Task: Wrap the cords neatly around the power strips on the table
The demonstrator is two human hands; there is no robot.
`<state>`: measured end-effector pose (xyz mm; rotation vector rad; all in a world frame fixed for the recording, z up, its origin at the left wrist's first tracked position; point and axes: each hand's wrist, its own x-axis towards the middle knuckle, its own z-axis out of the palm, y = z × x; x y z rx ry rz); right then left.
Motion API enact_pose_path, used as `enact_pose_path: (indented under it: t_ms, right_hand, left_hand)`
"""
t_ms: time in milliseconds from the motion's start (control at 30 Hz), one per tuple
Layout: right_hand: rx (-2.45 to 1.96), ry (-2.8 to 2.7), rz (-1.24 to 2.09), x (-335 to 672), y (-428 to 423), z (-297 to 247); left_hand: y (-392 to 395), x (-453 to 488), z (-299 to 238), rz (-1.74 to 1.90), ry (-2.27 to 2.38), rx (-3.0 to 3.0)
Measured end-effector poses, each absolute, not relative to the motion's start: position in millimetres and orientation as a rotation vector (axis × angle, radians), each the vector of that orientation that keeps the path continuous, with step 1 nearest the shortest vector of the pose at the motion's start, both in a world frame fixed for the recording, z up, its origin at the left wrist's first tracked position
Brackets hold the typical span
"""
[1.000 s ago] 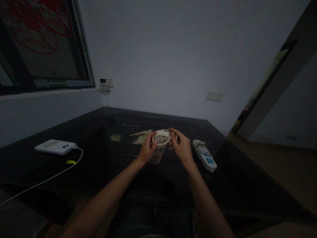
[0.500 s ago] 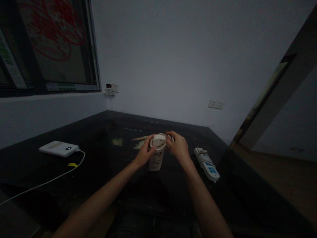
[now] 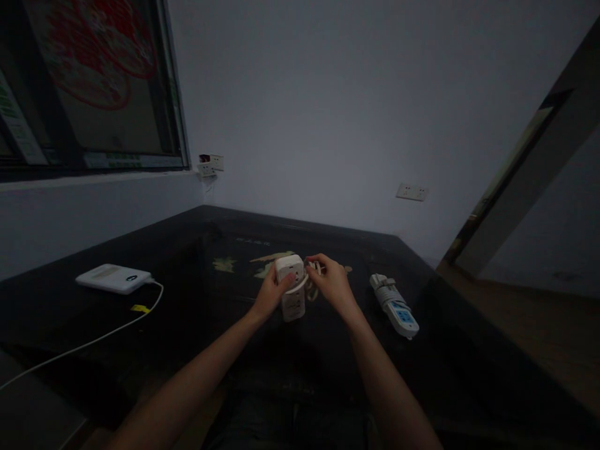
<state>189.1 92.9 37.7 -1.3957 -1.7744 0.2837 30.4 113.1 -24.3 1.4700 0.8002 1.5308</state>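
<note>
A white power strip [image 3: 291,289] is held upright over the dark table [image 3: 197,300], with its white cord [image 3: 310,282] looped around it. My left hand [image 3: 272,294] grips the strip's left side, thumb on its face. On the right, my right hand [image 3: 330,281] pinches the cord beside the strip's upper end.
A second white power strip with blue sockets [image 3: 396,304], cord bundled, lies to the right. A white power bank [image 3: 114,278] with a white cable [image 3: 94,340] lies at the left. Wall sockets [image 3: 411,192] sit behind; the table edge drops off right to a wooden floor.
The strip has tipped and dropped a little lower and left. My right hand has shifted down along the cord at the strip's side.
</note>
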Motion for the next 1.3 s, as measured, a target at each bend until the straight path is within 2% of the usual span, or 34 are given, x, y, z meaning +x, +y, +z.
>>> enact_pose_path:
  t_ms: [367, 700, 967, 1300]
  right_hand:
    - [-1.143, -1.553, 0.725, 211, 106, 9]
    - [-0.917, -1.343, 1.090, 234, 97, -11]
    - [-0.867, -1.256, 1.036, 231, 105, -23]
    - [-0.852, -1.197, 0.927, 229, 102, -19]
  left_hand:
    - [120, 26, -33, 1.289, 0.751, 1.702]
    - [131, 23, -35, 1.466, 0.813, 1.517]
    - [131, 25, -31, 1.534, 0.806, 1.364]
    - [129, 26, -30, 1.384, 0.792, 1.137]
